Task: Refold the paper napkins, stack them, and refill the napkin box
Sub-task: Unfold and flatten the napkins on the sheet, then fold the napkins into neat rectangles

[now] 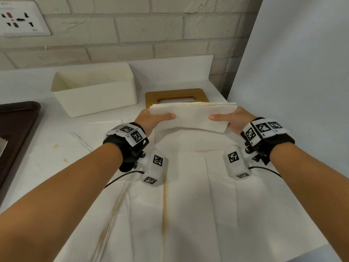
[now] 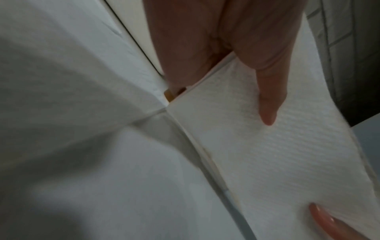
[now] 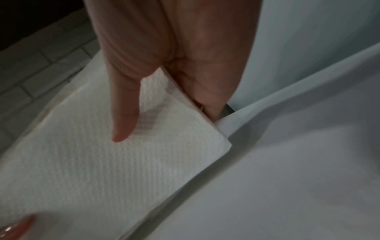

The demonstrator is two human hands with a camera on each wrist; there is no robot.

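Note:
A stack of folded white paper napkins [image 1: 192, 115] is held above the counter between both hands. My left hand [image 1: 154, 119] grips its left end, thumb on top and fingers underneath. My right hand [image 1: 231, 120] grips the right end the same way. The left wrist view shows the left thumb on the napkin stack [image 2: 287, 154]; the right wrist view shows the right thumb on the napkin stack [image 3: 92, 170]. The white napkin box [image 1: 94, 89] stands open and empty at the back left. Its wooden lid [image 1: 176, 96] with a slot lies flat behind the stack.
More unfolded napkins [image 1: 188, 205], some with brown stains, cover the counter under my forearms. A dark tray [image 1: 17, 133] lies at the left edge. A brick wall with a socket plate [image 1: 22, 17] runs behind, and a white panel [image 1: 292, 72] rises on the right.

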